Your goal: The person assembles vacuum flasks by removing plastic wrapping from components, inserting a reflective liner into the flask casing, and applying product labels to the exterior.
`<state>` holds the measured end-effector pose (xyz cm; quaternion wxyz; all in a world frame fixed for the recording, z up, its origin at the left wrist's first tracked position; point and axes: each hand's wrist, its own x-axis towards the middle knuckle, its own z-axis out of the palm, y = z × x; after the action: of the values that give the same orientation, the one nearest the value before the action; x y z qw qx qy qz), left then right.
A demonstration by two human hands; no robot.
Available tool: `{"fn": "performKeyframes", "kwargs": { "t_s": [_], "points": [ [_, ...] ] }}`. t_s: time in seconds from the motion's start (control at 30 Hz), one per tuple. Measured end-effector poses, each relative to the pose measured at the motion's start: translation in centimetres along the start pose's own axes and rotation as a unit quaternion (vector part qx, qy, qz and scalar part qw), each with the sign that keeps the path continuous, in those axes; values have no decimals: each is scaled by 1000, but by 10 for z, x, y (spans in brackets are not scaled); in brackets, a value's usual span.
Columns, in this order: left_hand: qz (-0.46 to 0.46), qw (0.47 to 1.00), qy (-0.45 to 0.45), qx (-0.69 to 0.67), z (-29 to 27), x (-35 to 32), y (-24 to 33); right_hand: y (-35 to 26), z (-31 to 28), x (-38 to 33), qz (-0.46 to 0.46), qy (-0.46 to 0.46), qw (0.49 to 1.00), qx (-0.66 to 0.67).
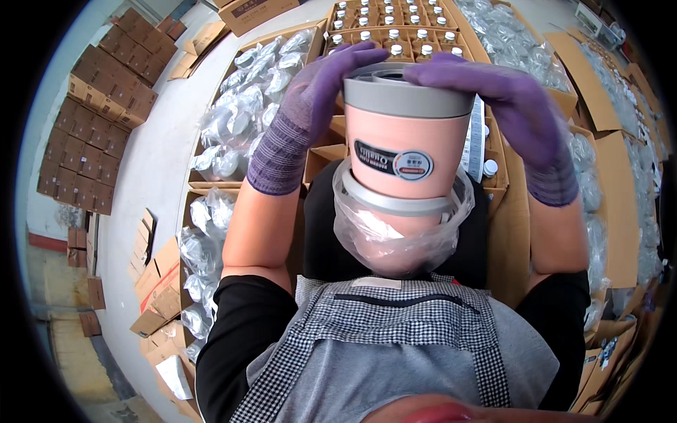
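Observation:
A wide pink insulated flask (409, 155) with a grey band around its upper end (402, 100) stands between my thighs, roughly upright. A second grey collar (395, 204) circles it lower down. Bunched around the lower part is a clear plastic bag (388, 247); the bag leaves the upper body and its sticker (393, 160) uncovered. Both my hands wear purple gloves. My left hand (328, 84) presses on the left side of the grey end, its fingers reaching over the rim. From the right, my right hand (486, 81) lies across the top, slightly blurred, hiding part of it.
Cartons of bagged items stand to the left (240, 113) and right (599, 204). Ahead is a divided carton of white-capped bottles (395, 35). Stacked brown boxes (92, 127) line the far left, and flattened cardboard (159, 289) lies on the floor.

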<state>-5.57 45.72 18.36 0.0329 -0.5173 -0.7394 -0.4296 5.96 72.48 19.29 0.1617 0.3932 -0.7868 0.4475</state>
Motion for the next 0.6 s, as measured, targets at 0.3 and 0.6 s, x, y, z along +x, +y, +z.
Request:
{"fn": "performKeyframes", "kwargs": {
  "t_s": [0.3, 0.6],
  "points": [
    [67, 994, 62, -51, 11, 3, 17, 3, 4, -5, 29, 80, 995, 54],
    [132, 988, 80, 24, 14, -3, -14, -42, 40, -8, 88, 98, 983, -127]
  ]
}}
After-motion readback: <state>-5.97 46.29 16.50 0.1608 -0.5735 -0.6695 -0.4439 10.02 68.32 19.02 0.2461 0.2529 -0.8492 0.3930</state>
